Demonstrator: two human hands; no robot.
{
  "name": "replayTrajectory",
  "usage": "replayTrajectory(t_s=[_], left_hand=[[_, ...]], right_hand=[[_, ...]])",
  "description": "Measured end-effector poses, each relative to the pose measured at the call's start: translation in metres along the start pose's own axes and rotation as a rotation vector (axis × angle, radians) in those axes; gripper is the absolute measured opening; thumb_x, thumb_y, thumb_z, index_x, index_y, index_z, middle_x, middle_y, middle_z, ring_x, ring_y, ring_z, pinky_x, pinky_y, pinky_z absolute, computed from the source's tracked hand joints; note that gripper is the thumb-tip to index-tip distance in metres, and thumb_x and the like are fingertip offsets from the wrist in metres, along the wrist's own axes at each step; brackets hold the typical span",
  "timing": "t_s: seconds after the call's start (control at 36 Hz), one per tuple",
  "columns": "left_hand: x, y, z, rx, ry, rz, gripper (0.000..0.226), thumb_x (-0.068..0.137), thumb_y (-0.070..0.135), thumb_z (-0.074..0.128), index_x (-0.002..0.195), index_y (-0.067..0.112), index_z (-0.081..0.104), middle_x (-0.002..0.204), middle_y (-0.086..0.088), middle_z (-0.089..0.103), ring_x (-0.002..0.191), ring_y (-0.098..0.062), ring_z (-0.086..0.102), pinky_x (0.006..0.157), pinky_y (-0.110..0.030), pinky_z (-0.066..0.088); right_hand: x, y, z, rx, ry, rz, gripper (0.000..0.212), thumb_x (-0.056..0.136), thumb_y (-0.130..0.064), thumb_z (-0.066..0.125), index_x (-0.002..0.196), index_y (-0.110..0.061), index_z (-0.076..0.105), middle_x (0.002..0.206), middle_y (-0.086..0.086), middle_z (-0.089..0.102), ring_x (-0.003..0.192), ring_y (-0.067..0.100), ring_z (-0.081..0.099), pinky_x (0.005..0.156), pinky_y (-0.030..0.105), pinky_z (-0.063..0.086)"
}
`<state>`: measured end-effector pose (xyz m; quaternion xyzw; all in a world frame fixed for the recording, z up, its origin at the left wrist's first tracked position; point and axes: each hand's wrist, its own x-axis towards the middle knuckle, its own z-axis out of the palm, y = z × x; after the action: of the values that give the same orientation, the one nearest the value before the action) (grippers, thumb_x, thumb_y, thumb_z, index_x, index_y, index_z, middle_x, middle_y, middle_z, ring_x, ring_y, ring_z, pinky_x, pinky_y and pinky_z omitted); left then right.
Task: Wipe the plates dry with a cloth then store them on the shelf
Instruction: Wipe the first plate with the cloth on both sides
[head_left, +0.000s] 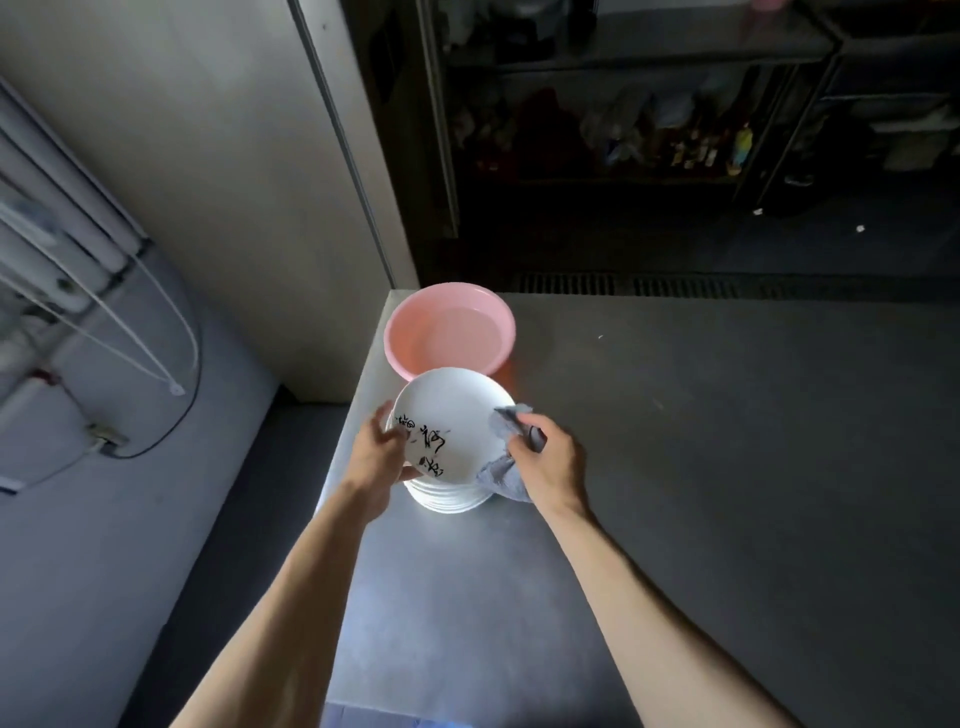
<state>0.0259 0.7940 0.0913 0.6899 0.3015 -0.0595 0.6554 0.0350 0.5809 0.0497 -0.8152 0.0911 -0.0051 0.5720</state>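
Grey metal counter (675, 467), dim room; dark shelf unit (623, 104) beyond its far edge.

- Pink basin (405, 332): far left corner of the counter, just behind the plates.
- Stack of white plates (452, 501): near the counter's left edge, in front of the basin.
- Top plate (452, 410): white with black brush lettering, face up, held over the stack between both hands.
- Left hand (382, 452): fingers curled round the plate's left rim, thumb on the face.
- Right hand (545, 457): closed round a bunched grey cloth (501, 475), which is pressed to the plate's right rim.
- Key relation: the unwiped face lies to the left of the cloth, so the stroke likely runs toward the left hand. The shelf is well apart, ahead.
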Motion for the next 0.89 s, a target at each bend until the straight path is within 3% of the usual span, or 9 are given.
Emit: replayTrajectory(t_s=[0.11, 0.25, 0.36, 0.47, 0.56, 0.64, 0.75, 0.81, 0.89], left_hand=[[-0.033, -0.003, 0.041, -0.101, -0.035, 0.029, 0.051, 0.108, 0.005, 0.042, 0.154, 0.027, 0.044, 0.136, -0.013, 0.063, 0.104, -0.029, 0.07, 0.067, -0.039, 0.064], [-0.062, -0.022, 0.101, -0.126, -0.094, -0.007, 0.052, 0.109, 0.008, 0.044, 0.155, 0.031, 0.042, 0.127, -0.009, 0.067, 0.099, -0.027, 0.071, 0.067, -0.04, 0.064], [-0.078, -0.054, 0.147, -0.099, -0.176, -0.044, 0.047, 0.109, 0.008, 0.042, 0.149, 0.033, 0.049, 0.131, -0.006, 0.067, 0.102, -0.025, 0.07, 0.066, -0.034, 0.062], [-0.085, -0.089, 0.179, -0.062, -0.248, -0.1, 0.05, 0.107, 0.003, 0.037, 0.129, 0.04, 0.063, 0.121, -0.006, 0.072, 0.114, -0.035, 0.068, 0.083, -0.056, 0.062], [-0.083, -0.117, 0.194, -0.084, -0.239, -0.184, 0.045, 0.109, 0.006, 0.041, 0.132, 0.041, 0.057, 0.125, -0.005, 0.071, 0.114, -0.031, 0.069, 0.088, -0.056, 0.061], [-0.08, -0.139, 0.199, -0.061, -0.253, -0.258, 0.047, 0.11, 0.005, 0.037, 0.13, 0.044, 0.056, 0.114, 0.003, 0.072, 0.106, -0.023, 0.069, 0.094, -0.059, 0.057], [-0.072, -0.165, 0.201, -0.034, -0.267, -0.321, 0.052, 0.109, 0.005, 0.037, 0.151, 0.035, 0.049, 0.13, -0.007, 0.07, 0.117, -0.029, 0.068, 0.09, -0.056, 0.06], [-0.069, -0.171, 0.2, -0.025, -0.272, -0.338, 0.052, 0.11, 0.005, 0.037, 0.152, 0.033, 0.048, 0.133, -0.007, 0.069, 0.119, -0.03, 0.067, 0.089, -0.055, 0.061], [-0.064, -0.175, 0.2, -0.025, -0.277, -0.357, 0.051, 0.111, 0.006, 0.035, 0.15, 0.035, 0.05, 0.134, -0.007, 0.066, 0.119, -0.029, 0.066, 0.091, -0.058, 0.059]], right_hand=[[0.01, 0.005, -0.047, -0.01, 0.052, -0.137, 0.03, 0.081, -0.016, 0.07, 0.108, -0.028, 0.072, 0.102, -0.001, 0.069, 0.096, 0.014, 0.064, 0.088, 0.025, 0.05], [0.011, 0.011, -0.102, -0.06, 0.092, -0.243, 0.031, 0.081, -0.013, 0.074, 0.11, -0.023, 0.073, 0.1, 0.0, 0.064, 0.092, 0.01, 0.06, 0.086, 0.017, 0.046], [-0.002, 0.042, -0.128, -0.144, 0.002, -0.228, 0.031, 0.08, -0.012, 0.076, 0.11, -0.022, 0.074, 0.099, -0.004, 0.061, 0.093, 0.006, 0.059, 0.088, 0.007, 0.04], [-0.018, 0.088, -0.136, -0.257, -0.132, -0.168, 0.033, 0.084, -0.017, 0.075, 0.115, -0.025, 0.072, 0.103, -0.007, 0.059, 0.099, -0.002, 0.053, 0.094, 0.008, 0.039], [-0.03, 0.122, -0.135, -0.365, -0.246, -0.153, 0.034, 0.087, -0.025, 0.072, 0.12, -0.033, 0.068, 0.107, -0.009, 0.052, 0.098, -0.002, 0.053, 0.09, 0.007, 0.04], [-0.039, 0.152, -0.133, -0.509, -0.32, -0.199, 0.042, 0.086, -0.025, 0.07, 0.127, -0.032, 0.064, 0.116, -0.005, 0.051, 0.104, 0.01, 0.057, 0.092, 0.02, 0.046], [-0.045, 0.176, -0.129, -0.739, -0.335, -0.315, 0.047, 0.083, -0.031, 0.064, 0.13, -0.032, 0.061, 0.116, 0.001, 0.052, 0.101, 0.027, 0.057, 0.092, 0.037, 0.048], [-0.047, 0.187, -0.125, -0.778, -0.357, -0.332, 0.05, 0.085, -0.033, 0.059, 0.135, -0.03, 0.058, 0.13, 0.005, 0.05, 0.117, 0.031, 0.054, 0.102, 0.04, 0.044], [-0.048, 0.205, -0.119, -0.794, -0.378, -0.357, 0.051, 0.091, -0.03, 0.062, 0.141, -0.019, 0.055, 0.157, 0.014, 0.034, 0.145, 0.035, 0.034, 0.117, 0.046, 0.034]])
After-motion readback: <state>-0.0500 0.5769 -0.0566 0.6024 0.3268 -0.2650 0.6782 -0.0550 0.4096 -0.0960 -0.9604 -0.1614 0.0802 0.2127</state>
